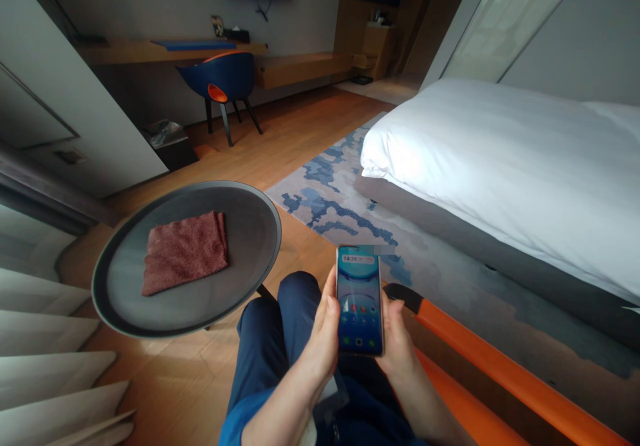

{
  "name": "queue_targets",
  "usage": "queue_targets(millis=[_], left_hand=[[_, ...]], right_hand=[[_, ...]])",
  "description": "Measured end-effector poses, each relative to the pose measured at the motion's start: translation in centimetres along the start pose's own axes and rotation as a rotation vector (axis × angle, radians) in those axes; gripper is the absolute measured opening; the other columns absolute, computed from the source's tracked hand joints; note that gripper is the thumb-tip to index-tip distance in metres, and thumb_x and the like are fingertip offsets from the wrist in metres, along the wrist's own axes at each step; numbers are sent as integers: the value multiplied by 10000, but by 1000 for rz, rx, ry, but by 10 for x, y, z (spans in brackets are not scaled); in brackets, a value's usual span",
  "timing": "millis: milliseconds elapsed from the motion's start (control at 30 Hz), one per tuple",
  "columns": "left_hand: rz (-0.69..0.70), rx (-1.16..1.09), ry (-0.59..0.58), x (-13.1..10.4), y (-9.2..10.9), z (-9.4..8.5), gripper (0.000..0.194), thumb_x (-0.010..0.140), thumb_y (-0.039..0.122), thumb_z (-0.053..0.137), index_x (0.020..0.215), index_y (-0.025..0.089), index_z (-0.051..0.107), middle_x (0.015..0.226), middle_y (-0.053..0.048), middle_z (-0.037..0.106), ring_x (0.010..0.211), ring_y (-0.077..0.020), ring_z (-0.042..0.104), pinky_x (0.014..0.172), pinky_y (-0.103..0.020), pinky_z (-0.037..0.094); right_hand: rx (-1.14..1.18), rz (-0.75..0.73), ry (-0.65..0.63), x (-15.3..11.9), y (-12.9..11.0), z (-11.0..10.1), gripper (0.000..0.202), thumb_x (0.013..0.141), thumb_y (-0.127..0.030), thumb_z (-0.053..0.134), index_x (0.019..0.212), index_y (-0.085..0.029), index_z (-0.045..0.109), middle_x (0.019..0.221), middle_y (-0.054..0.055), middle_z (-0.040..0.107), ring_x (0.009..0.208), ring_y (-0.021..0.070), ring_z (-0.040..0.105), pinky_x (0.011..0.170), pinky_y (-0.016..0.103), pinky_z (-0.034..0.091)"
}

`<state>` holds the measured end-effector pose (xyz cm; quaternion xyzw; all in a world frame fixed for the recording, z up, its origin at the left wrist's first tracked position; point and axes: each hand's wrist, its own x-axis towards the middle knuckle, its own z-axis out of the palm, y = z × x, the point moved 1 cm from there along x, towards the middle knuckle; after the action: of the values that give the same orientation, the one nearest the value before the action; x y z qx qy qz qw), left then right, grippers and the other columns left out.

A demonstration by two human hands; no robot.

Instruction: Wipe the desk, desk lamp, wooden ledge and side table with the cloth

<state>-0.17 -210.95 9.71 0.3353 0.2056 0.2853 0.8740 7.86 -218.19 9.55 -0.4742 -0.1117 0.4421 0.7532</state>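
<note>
A smartphone (359,306) stands upright above my lap, its lit screen facing me and showing 14:39 over rows of app icons. My left hand (326,326) is closed round its left edge, the thumb along the side. On the opposite edge, my right hand (397,333) grips the phone too, with the thumb beside the frame. To the left, a folded reddish-brown cloth (186,251) lies on a round dark table (240,213), apart from both hands.
An orange armrest (480,346) runs at my right. Beyond it are a patterned rug (325,199) and a bed with white bedding (500,146). A blue chair (225,79), a desk (135,51) and a bin (173,145) stand farther back. Curtains (45,339) hang at left.
</note>
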Motion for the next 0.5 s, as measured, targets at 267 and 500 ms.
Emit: queue_targets(millis=[267, 500], left_hand=[[35, 74, -23, 4, 6, -4, 724, 872, 666, 387, 1448, 229, 345, 1524, -72, 360, 1421, -261, 277, 1193, -406, 215], [18, 64, -50, 5, 2, -12, 668, 910, 628, 337, 1458, 246, 330, 1534, -52, 345, 1426, -232, 267, 1193, -381, 214]], right_hand=[[27, 58, -90, 2, 0, -1, 618, 744, -746, 536, 1199, -331, 586, 1269, 41, 596, 1227, 275, 510, 1033, 452, 428], [109, 121, -133, 3, -3, -1, 706, 691, -794, 540, 1167, -281, 626, 1180, 87, 644, 1186, 300, 539, 1027, 492, 420]])
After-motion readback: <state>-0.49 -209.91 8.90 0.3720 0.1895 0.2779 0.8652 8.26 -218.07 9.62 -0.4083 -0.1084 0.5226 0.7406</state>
